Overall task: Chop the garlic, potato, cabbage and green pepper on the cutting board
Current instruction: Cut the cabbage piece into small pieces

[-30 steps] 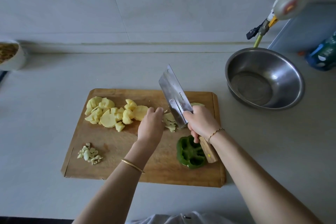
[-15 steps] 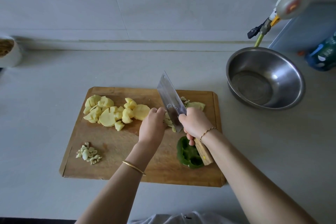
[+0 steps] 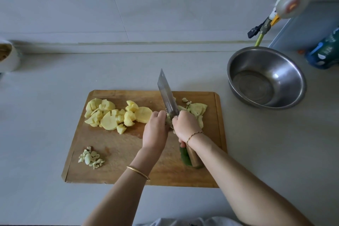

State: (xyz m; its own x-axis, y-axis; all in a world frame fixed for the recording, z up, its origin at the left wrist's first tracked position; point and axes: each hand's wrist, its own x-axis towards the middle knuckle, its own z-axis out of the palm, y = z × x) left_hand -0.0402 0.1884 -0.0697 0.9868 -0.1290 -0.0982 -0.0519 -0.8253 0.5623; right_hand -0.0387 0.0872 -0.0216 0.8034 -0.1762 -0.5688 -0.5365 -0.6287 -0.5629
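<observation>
Cabbage-chopping step, head view: garlic (image 3: 91, 158) and potato (image 3: 117, 115) already cut, green pepper (image 3: 184, 156) whole.

The right hand (image 3: 185, 127) has its fingers wrapped around the cleaver (image 3: 167, 98) handle, blade edge down in the cabbage (image 3: 197, 109), which lies just beyond and beside those fingers on the cutting board (image 3: 128, 152). The left hand (image 3: 155, 131) arches knuckles-up, its fingers (image 3: 160, 115) curled narrow and pressing the cabbage beside the blade; potato sits just outside them, garlic well toward the wrist side. Both forearms converge over the worktop (image 3: 55, 82). The next cut likely calls for drawing the left fingers back before the blade drops. The pepper lies under the right wrist.
</observation>
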